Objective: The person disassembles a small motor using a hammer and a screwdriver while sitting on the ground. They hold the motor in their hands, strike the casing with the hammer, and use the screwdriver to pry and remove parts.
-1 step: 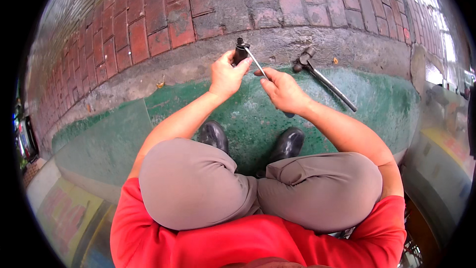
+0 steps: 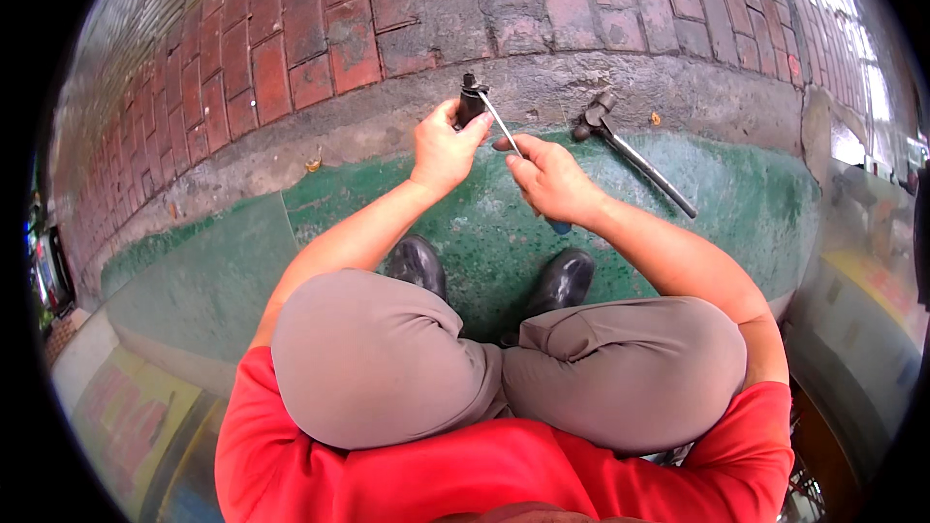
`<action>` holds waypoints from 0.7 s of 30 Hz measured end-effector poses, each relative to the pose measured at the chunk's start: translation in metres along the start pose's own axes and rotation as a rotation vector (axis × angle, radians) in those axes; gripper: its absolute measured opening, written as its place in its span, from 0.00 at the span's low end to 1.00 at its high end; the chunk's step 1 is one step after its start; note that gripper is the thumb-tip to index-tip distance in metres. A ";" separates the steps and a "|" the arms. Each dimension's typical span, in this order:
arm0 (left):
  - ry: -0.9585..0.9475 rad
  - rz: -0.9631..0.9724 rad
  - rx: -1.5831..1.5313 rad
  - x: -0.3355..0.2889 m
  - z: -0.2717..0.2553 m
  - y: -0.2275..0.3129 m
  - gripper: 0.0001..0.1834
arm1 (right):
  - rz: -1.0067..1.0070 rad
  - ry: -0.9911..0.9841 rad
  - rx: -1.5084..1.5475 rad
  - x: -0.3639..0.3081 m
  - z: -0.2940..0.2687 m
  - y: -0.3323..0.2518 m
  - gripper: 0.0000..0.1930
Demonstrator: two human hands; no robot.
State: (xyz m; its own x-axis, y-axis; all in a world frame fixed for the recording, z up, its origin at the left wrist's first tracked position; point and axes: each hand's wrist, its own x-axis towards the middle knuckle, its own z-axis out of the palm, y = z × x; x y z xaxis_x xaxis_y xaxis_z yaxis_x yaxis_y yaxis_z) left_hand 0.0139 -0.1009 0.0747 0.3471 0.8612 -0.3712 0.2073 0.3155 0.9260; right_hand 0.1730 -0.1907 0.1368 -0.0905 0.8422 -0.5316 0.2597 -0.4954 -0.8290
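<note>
Left hand [image 2: 444,147] clamps a black cylinder [image 2: 470,107], likely stiff, best held mid-body; right hand [image 2: 559,180] grips a slim-shafted tool [image 2: 499,120].

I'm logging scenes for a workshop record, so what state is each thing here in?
Left hand: closed around the black part
Black part: held, roughly upright
Right hand: closed around the thin metal tool
Thin metal tool: slanted, tip at the black part's upper end
Hammer: lying down, unheld
Dark shoes: resting on the green floor
Brick paving: shiny, apparently wet
</note>
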 end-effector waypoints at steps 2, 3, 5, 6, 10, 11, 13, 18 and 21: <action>0.026 0.047 -0.004 -0.002 0.002 -0.002 0.11 | 0.100 -0.078 0.262 -0.003 0.003 -0.006 0.17; 0.050 0.085 0.025 -0.003 0.002 -0.002 0.11 | 0.148 -0.118 0.393 -0.005 0.004 -0.010 0.17; 0.068 0.111 0.057 -0.004 0.002 -0.002 0.10 | 0.205 -0.146 0.567 -0.007 0.005 -0.015 0.17; 0.063 0.099 0.061 -0.005 0.002 -0.002 0.09 | 0.235 -0.160 0.656 -0.008 0.006 -0.017 0.17; -0.005 -0.016 -0.170 -0.016 0.010 0.014 0.10 | 0.269 -0.202 0.845 -0.011 0.004 -0.019 0.18; -0.006 0.003 -0.150 -0.016 0.009 0.012 0.10 | 0.278 -0.201 0.872 -0.010 0.004 -0.021 0.17; -0.009 0.041 -0.109 -0.013 0.008 0.006 0.10 | 0.270 -0.201 0.864 -0.009 0.002 -0.022 0.17; 0.061 0.165 0.090 -0.007 0.000 -0.003 0.13 | 0.221 -0.186 0.664 -0.007 -0.008 -0.011 0.15; 0.099 0.253 0.172 -0.004 -0.007 -0.009 0.15 | 0.217 -0.100 0.320 -0.007 -0.015 0.001 0.11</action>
State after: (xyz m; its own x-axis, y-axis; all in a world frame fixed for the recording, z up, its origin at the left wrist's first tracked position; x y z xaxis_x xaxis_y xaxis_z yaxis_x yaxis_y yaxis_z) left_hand 0.0044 -0.1049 0.0685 0.3181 0.9412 -0.1142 0.2804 0.0216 0.9596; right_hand 0.1884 -0.1938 0.1419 -0.1638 0.6934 -0.7017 -0.0277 -0.7143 -0.6993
